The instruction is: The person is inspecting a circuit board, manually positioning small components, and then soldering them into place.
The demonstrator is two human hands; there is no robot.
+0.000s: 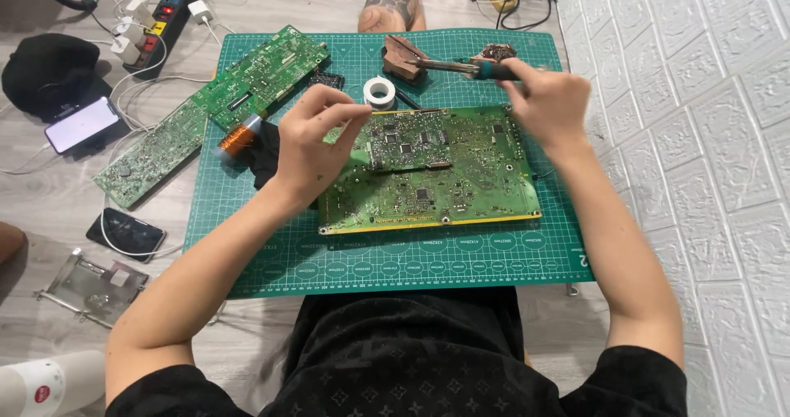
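Green circuit board (428, 170) under left hand (309, 145); right hand (547, 104) grips soldering iron (485, 69).

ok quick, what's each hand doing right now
left hand: fingers pinched shut above the circuit board, contents cannot be told
right hand: closed on the soldering iron
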